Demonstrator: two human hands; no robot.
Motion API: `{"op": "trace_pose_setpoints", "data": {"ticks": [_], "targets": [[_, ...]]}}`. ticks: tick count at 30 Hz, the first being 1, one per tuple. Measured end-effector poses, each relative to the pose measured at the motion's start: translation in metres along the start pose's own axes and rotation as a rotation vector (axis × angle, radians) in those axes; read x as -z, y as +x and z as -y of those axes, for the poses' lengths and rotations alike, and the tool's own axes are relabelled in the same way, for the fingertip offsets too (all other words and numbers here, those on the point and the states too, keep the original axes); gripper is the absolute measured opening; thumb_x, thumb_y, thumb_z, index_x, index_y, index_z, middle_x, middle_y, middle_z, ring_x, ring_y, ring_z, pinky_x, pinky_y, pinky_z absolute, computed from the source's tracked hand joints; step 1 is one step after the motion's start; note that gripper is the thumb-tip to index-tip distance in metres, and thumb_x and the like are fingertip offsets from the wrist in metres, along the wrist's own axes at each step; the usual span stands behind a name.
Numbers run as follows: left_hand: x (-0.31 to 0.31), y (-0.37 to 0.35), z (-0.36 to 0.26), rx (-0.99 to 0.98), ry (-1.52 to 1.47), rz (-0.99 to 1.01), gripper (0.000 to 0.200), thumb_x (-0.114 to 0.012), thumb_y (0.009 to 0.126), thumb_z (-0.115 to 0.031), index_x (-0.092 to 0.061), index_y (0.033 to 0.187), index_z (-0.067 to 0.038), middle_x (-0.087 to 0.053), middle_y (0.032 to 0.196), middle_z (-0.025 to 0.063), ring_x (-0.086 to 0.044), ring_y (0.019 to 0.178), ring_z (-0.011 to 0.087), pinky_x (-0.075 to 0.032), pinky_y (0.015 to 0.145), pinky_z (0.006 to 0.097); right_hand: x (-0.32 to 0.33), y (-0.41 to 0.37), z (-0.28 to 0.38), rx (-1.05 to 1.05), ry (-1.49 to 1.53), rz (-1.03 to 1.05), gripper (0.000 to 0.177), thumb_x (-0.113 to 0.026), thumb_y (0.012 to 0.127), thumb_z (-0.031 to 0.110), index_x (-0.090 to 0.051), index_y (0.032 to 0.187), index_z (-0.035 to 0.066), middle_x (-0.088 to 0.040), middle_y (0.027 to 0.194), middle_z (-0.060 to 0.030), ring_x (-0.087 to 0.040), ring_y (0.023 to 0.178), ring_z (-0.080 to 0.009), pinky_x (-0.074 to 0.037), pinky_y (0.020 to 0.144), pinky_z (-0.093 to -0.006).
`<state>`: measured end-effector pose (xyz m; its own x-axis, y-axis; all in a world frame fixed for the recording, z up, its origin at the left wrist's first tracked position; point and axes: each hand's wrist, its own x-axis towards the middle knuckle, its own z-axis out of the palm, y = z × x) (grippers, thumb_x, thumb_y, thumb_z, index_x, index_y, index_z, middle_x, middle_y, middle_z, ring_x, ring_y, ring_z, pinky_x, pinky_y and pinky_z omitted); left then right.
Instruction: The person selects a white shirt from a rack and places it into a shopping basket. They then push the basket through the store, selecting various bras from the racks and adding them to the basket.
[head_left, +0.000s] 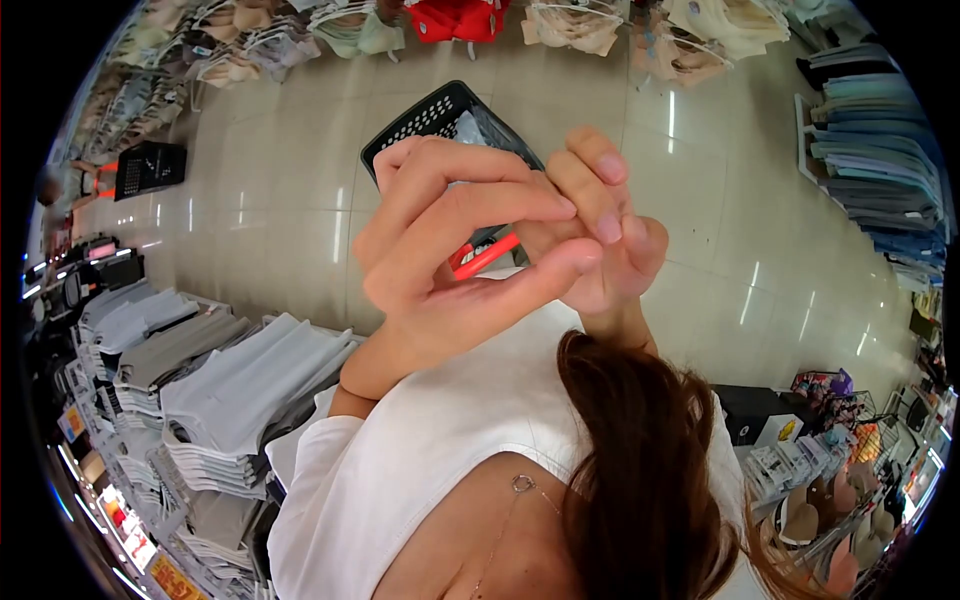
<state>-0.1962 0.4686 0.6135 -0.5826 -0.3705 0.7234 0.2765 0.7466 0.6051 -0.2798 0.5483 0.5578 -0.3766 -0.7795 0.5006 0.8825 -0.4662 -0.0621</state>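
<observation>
My left hand [460, 220] is raised in front of my chest, its long fingers curved and its thumb apart from them. Its fingertips meet my right hand [605, 225], whose fingers are curled in; whether anything small lies between them is hidden. Behind the hands is a black basket [440, 112] with holes in its wall and a clear plastic-wrapped item [472, 130] inside. Part of a red handle [487, 257] shows through the gap between my left thumb and fingers.
Hanging bras [570, 28] line the far side. Folded light garments [245, 385] are stacked at the left, blue and grey ones [875, 150] at the right. Another black basket [150, 168] stands at the far left beside a partly visible person. More goods [800, 460] are at lower right.
</observation>
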Motion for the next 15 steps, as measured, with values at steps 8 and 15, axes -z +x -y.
{"op": "trace_pose_setpoints", "data": {"ticks": [8,15], "targets": [[0.011,-0.008,0.02,0.39,-0.313,-0.023,0.017,-0.075,0.06,-0.002,-0.063,0.072,-0.003,-0.058,0.076,0.0052,-0.052,0.069,0.0148,-0.039,0.064,0.0251,0.01,0.002,-0.016,-0.051,-0.024,-0.06,0.017,-0.052,0.085,0.014,-0.042,0.099,0.011,-0.047,0.083,-0.0003,-0.043,0.078,-0.0128,-0.037,0.071,-0.0252],[0.019,-0.212,0.179,0.644,0.317,0.647,0.028,-0.059,0.081,-0.022,-0.06,0.098,0.0,-0.062,0.088,0.0207,-0.06,0.082,0.0337,-0.047,0.074,0.0399,0.181,-0.066,-0.001,-0.668,-1.816,0.385,0.039,-0.075,0.063,0.025,-0.054,0.089,0.006,-0.055,0.093,-0.0074,-0.052,0.085,-0.0256,-0.042,0.076,-0.0353]]}}
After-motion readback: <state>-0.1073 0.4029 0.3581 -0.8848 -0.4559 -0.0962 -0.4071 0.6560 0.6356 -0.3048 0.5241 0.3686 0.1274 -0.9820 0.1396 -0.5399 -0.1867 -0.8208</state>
